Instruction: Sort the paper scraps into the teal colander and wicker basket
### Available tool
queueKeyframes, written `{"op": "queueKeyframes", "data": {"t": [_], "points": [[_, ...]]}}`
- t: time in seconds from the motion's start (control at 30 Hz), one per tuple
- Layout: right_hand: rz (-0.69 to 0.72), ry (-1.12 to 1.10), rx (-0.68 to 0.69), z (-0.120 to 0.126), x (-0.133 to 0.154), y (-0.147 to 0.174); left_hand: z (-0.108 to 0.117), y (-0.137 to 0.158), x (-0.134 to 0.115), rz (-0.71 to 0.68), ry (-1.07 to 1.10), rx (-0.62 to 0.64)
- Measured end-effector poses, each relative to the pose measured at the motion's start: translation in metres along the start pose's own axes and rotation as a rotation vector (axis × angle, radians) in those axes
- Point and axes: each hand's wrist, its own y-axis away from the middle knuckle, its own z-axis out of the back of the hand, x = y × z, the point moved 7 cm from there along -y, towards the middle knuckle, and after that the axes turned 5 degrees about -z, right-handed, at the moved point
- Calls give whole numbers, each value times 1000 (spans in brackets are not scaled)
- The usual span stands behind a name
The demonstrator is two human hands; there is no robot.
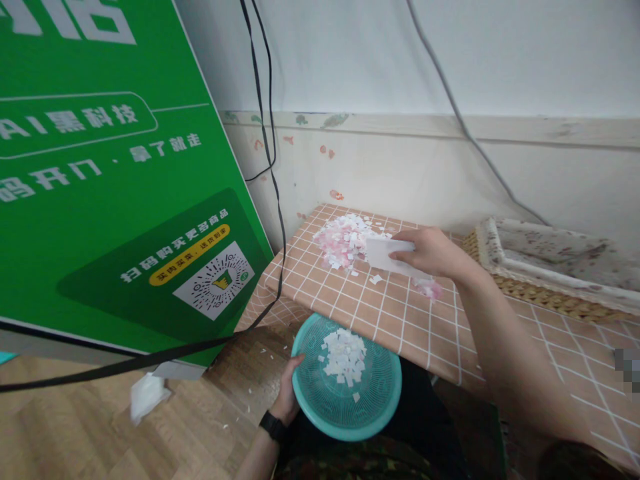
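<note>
My right hand (425, 252) is closed on a white sheet of card or stiff paper (383, 255), held low over the table at the edge of a heap of white and pink paper scraps (343, 239). A small pink tuft (428, 289) lies below that hand. Below the table's front edge, my left hand (287, 393) grips the left rim of a round green plastic basket (347, 417). White paper pieces (345, 357) are piled inside the basket. The left fingers under the rim are mostly hidden.
A checked brown cloth covers the table (320, 287). A lined wicker basket (550, 267) stands at the right by the wall. At left is a green cabinet (125, 167), with a black cable (280, 233) hanging in front. A white plastic bag (149, 398) lies on the floor.
</note>
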Motion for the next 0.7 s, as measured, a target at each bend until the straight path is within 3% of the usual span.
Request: {"op": "queueKeyframes", "data": {"t": [0.2,0.33,0.43,0.7], "points": [[-221,31,-251,-23,-11,58,-5,4,-3,18,8,18],[-259,39,-288,-46,-7,81,-5,3,0,25,31,14],[-240,-21,-286,-55,0,84,-5,2,-1,13,43,14],[-181,-155,-300,-54,1,60,-4,3,0,15,49,25]]}}
